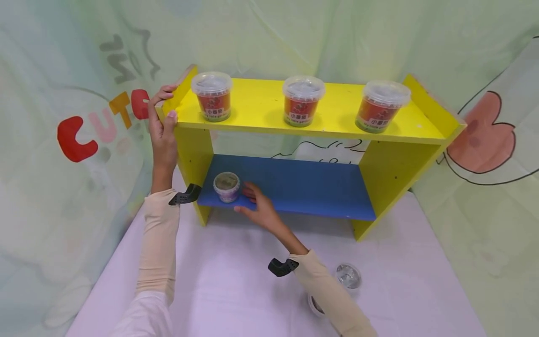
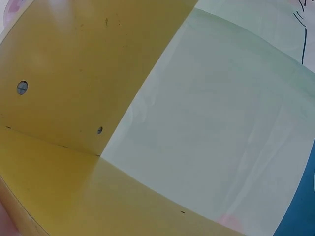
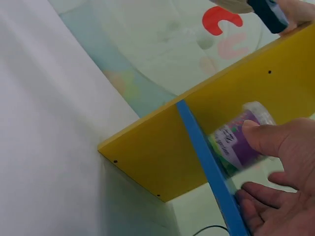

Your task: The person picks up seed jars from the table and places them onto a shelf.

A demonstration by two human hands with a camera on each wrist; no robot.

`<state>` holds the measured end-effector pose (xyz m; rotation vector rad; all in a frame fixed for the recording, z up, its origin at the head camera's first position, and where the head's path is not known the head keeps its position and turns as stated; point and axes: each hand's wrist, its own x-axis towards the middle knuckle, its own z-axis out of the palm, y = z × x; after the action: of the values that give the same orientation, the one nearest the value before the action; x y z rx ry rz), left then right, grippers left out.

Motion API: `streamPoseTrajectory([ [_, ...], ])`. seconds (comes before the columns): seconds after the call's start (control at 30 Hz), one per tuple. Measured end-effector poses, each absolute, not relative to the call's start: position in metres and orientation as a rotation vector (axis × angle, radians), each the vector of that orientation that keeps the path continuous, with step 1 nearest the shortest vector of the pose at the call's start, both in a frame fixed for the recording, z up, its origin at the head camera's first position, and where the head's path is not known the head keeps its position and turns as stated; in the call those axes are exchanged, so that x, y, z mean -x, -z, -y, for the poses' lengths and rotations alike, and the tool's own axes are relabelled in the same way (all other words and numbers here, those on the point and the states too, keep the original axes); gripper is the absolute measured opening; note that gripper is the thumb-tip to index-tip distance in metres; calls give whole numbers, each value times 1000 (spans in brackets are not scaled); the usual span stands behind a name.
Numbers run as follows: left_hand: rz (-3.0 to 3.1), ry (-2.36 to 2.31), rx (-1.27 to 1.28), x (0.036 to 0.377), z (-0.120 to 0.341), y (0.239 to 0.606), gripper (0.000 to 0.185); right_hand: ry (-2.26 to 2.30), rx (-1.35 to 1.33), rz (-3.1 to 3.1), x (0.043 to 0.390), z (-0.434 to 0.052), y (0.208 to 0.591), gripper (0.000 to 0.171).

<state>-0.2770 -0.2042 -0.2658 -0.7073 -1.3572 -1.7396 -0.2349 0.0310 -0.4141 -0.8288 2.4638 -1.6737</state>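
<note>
The purple-labelled cup (image 1: 227, 188) stands upright on the blue shelf (image 1: 294, 185), toward its left end. A light, level touch should keep it from tipping. The right hand (image 1: 262, 210) spreads loosely beside it, gripping nothing, contact unclear; the left hand (image 1: 163, 134) grips the yellow side panel (image 1: 184, 93).

cartoon-printed pale green curtain (image 1: 261, 42) around a white tablecloth (image 1: 236, 281)

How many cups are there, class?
6: left cup, middle cup and right cup on the top shelf; purple-labelled cup on the blue shelf; silvery cup and part-hidden cup on the table. The right sleeve may hide more.
</note>
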Motion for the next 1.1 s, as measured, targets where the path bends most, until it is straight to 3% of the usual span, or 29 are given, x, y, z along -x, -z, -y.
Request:
streamPoseTrajectory([
  [0.17, 1365, 1728, 703, 277, 205, 266, 32, 1683, 903, -2394, 229, -51, 411, 48],
  [0.37, 1373, 1731, 695, 276, 206, 264, 32, 1659, 894, -2395, 214, -70, 404, 34],
  [0.73, 1376, 1734, 687, 274, 204, 264, 32, 1621, 893, -2484, 184, -103, 406, 24],
  [1.1, 1384, 1729, 680, 274, 204, 264, 32, 1188, 952, -2548, 159, -157, 406, 33],
])
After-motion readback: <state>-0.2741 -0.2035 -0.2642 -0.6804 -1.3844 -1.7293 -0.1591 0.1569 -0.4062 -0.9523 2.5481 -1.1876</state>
